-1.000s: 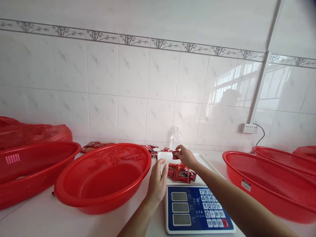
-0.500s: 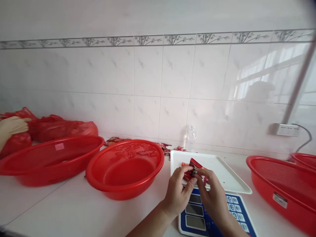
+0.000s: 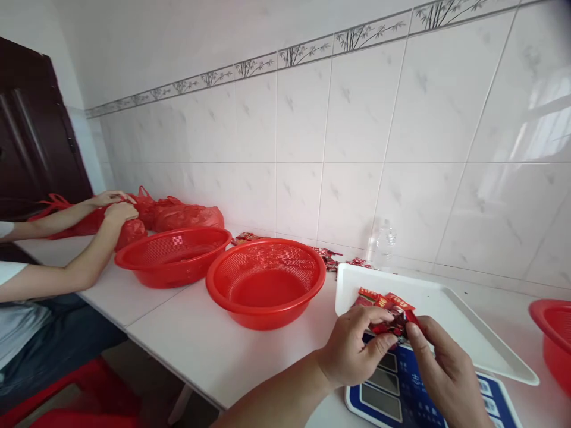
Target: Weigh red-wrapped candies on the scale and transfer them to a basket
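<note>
Fingers nearly closed, the left hand point(image 3: 357, 351) and right hand point(image 3: 448, 374) pinch a small red packet point(image 3: 396, 326) from nine and four o'clock. Likely light, soft and slippery, it suits holding by its ends, here around the white tray's point(image 3: 473, 327) seven-o'clock edge.

In front of you, the white table point(image 3: 241, 356) has a seam point(image 3: 158, 306) across its top. On it you have the scale point(image 3: 405, 386), two red baskets point(image 3: 267, 321) to its left, a third basket point(image 3: 557, 351) to its right, bags point(image 3: 187, 217) behind the leftmost basket point(image 3: 173, 274), packets point(image 3: 330, 263) and a bottle point(image 3: 385, 241) along the back.
</note>
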Tool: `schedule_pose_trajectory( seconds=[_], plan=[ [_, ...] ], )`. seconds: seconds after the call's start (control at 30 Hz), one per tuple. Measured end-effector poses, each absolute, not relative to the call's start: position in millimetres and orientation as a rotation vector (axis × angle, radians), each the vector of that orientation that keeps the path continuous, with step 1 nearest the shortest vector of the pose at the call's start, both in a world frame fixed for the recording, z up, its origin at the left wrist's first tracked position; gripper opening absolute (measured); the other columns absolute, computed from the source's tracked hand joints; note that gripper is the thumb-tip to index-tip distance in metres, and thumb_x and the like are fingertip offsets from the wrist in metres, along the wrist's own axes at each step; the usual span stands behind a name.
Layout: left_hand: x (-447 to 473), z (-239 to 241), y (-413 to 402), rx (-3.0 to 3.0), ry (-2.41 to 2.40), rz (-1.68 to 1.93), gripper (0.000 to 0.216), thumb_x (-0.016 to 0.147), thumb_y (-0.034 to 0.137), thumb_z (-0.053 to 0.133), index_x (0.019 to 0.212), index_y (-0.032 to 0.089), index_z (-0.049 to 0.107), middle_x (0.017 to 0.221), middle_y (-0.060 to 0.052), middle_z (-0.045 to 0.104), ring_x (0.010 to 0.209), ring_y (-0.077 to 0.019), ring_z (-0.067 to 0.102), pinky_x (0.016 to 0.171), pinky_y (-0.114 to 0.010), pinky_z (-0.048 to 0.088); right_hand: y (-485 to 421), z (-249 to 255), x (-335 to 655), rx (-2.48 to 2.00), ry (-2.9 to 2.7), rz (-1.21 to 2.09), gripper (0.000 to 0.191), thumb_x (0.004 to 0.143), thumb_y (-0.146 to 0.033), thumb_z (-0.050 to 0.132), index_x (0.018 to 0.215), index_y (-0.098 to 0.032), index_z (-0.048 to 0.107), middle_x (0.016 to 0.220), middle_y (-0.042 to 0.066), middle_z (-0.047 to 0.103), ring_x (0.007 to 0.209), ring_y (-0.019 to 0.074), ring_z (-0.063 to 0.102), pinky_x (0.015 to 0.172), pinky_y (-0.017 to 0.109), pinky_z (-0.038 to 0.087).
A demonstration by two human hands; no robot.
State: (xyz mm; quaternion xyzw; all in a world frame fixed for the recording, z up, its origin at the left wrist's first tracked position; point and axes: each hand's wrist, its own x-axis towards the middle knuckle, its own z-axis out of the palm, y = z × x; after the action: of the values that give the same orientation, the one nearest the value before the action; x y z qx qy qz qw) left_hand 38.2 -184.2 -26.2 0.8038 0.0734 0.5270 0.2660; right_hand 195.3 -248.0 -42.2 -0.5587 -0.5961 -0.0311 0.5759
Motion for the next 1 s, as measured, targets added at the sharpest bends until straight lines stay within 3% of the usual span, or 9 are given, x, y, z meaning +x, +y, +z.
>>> schedule_pose_trajectory(
  seconds=[0.23, 0.37, 0.47, 0.57, 0.63, 0.8, 1.0],
  plan=[
    [42, -35, -183, 1.981, 0.274, 1.309, 0.038, 0.077, 0.038, 0.071, 0.105, 0.014, 0.062, 0.088, -0.010, 0.069, 0.072, -0.0182, 0.066, 0.067, -0.029, 0.054, -252, -55, 193, -1.292, -1.374, -0.274, 0.030, 0.088, -0.052, 0.049, 0.086, -0.024, 0.063, 0.080, 0.003, 0.066, 0.064, 0.0185, 0.061, 0.058, 0.028, 0.046],
    [40, -28, -187, 1.994, 0.230, 1.159, 0.035, 0.084, 0.043, 0.062, 0.104, 0.015, 0.068, 0.087, -0.009, 0.070, 0.075, -0.0180, 0.065, 0.070, -0.028, 0.052, -250, -63, 194, -1.247, -1.375, -0.216, 0.034, 0.086, -0.055, 0.049, 0.089, -0.025, 0.064, 0.086, 0.005, 0.068, 0.069, 0.0214, 0.063, 0.060, 0.030, 0.049],
    [39, -24, -186, 1.964, 0.226, 1.085, 0.040, 0.085, 0.049, 0.059, 0.104, 0.015, 0.069, 0.084, -0.008, 0.069, 0.075, -0.0176, 0.063, 0.071, -0.028, 0.052, -249, -62, 193, -1.258, -1.365, -0.149, 0.032, 0.086, -0.053, 0.050, 0.086, -0.024, 0.063, 0.082, 0.004, 0.068, 0.066, 0.0202, 0.062, 0.057, 0.028, 0.049],
    [39, -25, -182, 1.872, 0.281, 1.030, 0.044, 0.085, 0.054, 0.057, 0.099, 0.014, 0.069, 0.074, -0.005, 0.064, 0.064, -0.0145, 0.058, 0.061, -0.025, 0.049, -249, -55, 189, -1.255, -1.391, -0.085, 0.028, 0.088, -0.046, 0.051, 0.076, -0.023, 0.060, 0.073, 0.002, 0.064, 0.069, 0.0200, 0.063, 0.060, 0.026, 0.049],
    [39, -25, -179, 1.812, 0.313, 1.006, 0.043, 0.087, 0.053, 0.054, 0.098, 0.014, 0.067, 0.074, -0.004, 0.062, 0.060, -0.0125, 0.055, 0.056, -0.023, 0.047, -249, -50, 187, -1.244, -1.429, -0.049, 0.029, 0.089, -0.043, 0.051, 0.069, -0.022, 0.057, 0.068, 0.002, 0.062, 0.072, 0.0207, 0.063, 0.063, 0.026, 0.049],
    [39, -20, -175, 1.774, 0.303, 0.973, 0.033, 0.090, 0.046, 0.053, 0.089, 0.015, 0.063, 0.072, -0.001, 0.055, 0.061, -0.0118, 0.052, 0.056, -0.022, 0.045, -249, -39, 181, -1.197, -1.498, 0.010, 0.027, 0.094, -0.037, 0.047, 0.079, -0.021, 0.062, 0.075, 0.003, 0.065, 0.073, 0.0191, 0.061, 0.066, 0.026, 0.048],
    [40, -17, -173, 1.824, 0.251, 0.922, 0.035, 0.091, 0.047, 0.050, 0.082, 0.014, 0.059, 0.065, 0.000, 0.051, 0.056, -0.0113, 0.049, 0.052, -0.022, 0.042, -250, -33, 180, -1.073, -1.578, 0.088, 0.029, 0.096, -0.032, 0.045, 0.075, -0.020, 0.062, 0.077, 0.003, 0.064, 0.074, 0.0171, 0.059, 0.069, 0.026, 0.046]
  ],
)
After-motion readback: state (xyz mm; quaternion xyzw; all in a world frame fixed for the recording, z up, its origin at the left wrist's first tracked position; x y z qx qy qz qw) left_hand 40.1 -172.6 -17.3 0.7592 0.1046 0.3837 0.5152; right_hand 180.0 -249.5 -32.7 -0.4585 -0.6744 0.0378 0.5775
